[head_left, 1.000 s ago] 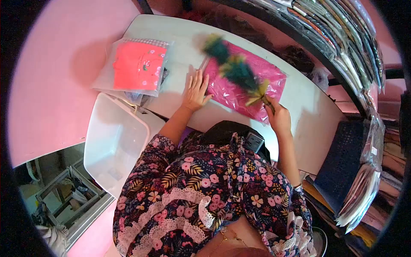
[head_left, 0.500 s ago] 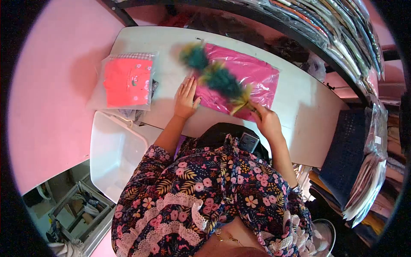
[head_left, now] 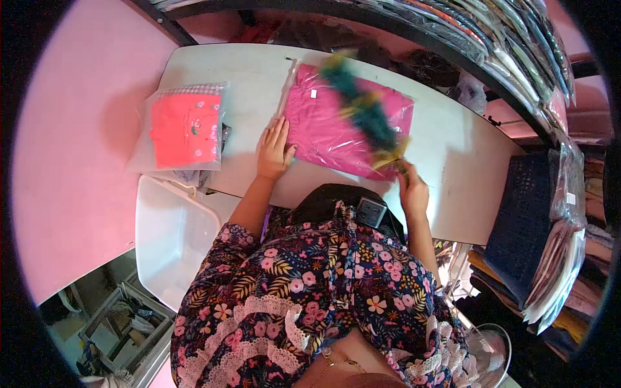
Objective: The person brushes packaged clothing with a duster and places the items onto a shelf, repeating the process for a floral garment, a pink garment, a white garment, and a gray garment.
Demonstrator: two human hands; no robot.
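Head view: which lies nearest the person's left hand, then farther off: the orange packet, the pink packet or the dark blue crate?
1. Pink packet, touching the left hand.
2. Orange packet, to its left.
3. Dark blue crate, far right.

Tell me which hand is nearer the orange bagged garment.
Left. The left hand rests on the pink bag, beside the orange bagged garment; the right hand grips a feather duster farther right.

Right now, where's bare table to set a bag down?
Free: the table stretch right of the pink bag, up to its far end; a narrower strip between the orange bag and pink bag. Crowded: centre, where left hand, right hand and feather duster work.
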